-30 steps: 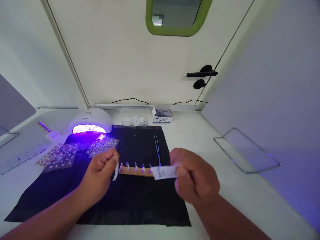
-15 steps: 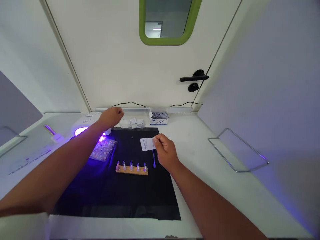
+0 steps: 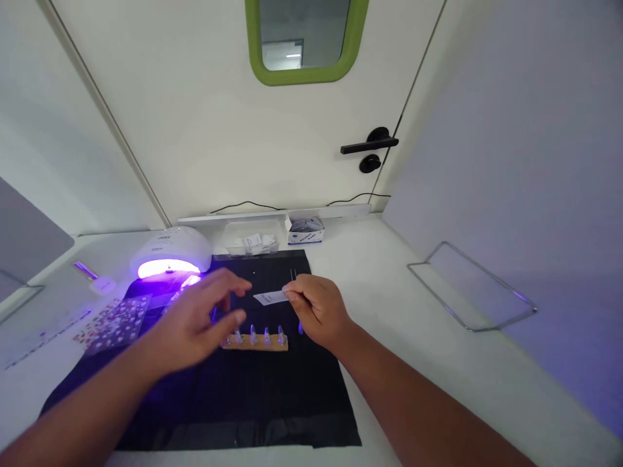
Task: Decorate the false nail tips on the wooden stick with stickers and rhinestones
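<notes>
My right hand (image 3: 318, 305) pinches the end of a white alcohol pad packet (image 3: 270, 298) over the black mat (image 3: 233, 395). My left hand (image 3: 202, 318) hangs left of the packet, thumb and fingers apart, with nothing between them. Below the packet, a wooden strip (image 3: 257, 343) carries several clear nail tips (image 3: 267, 336) standing upright; my left hand partly covers its left end. Tweezers (image 3: 293, 274) lie on the mat behind my right hand, mostly hidden by it.
A lit white nail lamp (image 3: 172, 250) stands at the back left, with a sheet of small gems (image 3: 119, 321) before it. Behind the mat are a clear tray (image 3: 233, 246) with packets and a box of alcohol pads (image 3: 305, 232). A bottle (image 3: 102, 284) lies far left.
My left hand has come back from near the clear tray toward the packet, and its fingers have spread. The packet has tilted flatter in my right hand. The view has shifted slightly.
</notes>
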A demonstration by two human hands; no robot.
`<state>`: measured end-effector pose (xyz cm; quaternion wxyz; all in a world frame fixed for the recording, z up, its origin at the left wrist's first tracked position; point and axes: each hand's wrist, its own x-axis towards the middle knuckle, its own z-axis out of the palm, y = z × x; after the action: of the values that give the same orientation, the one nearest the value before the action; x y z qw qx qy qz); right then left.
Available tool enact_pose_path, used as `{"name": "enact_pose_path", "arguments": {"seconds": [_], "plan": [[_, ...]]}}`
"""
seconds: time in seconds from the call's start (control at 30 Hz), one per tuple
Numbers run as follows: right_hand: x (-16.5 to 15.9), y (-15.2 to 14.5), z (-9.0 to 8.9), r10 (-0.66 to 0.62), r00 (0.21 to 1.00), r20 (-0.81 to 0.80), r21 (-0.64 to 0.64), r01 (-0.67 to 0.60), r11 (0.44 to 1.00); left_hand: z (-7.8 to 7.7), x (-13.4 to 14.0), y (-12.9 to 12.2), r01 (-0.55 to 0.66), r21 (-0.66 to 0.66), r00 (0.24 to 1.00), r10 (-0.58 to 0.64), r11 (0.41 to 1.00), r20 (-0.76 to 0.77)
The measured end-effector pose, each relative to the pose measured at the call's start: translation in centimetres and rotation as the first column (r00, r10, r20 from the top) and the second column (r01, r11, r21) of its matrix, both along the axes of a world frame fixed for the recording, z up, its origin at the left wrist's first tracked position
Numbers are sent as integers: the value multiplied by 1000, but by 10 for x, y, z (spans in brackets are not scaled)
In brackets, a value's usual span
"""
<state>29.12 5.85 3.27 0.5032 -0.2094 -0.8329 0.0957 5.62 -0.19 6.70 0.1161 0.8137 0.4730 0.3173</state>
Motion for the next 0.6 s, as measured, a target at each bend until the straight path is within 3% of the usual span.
{"name": "enact_pose_path", "arguments": {"seconds": [0.03, 0.1, 0.3, 0.43, 0.6], "plan": [[-1, -3, 1, 15, 1000, -14, 33, -15, 999, -6, 3, -12, 63, 45, 996, -66, 997, 62], [-3, -11, 4, 41, 998, -39, 84, -37, 996, -16, 9, -27, 80, 73, 986, -90, 994, 143], [-15, -30, 6, 89, 994, -61, 139, -79, 987, -42, 15, -29, 77, 222, 894, -166, 972, 417], [-20, -34, 4, 111, 992, -53, 144, -102, 984, -54, 10, -30, 27, 247, 871, -143, 969, 469], [-20, -34, 3, 116, 992, -54, 110, -109, 988, -48, 7, -30, 80, 339, 886, -223, 937, 407]]}}
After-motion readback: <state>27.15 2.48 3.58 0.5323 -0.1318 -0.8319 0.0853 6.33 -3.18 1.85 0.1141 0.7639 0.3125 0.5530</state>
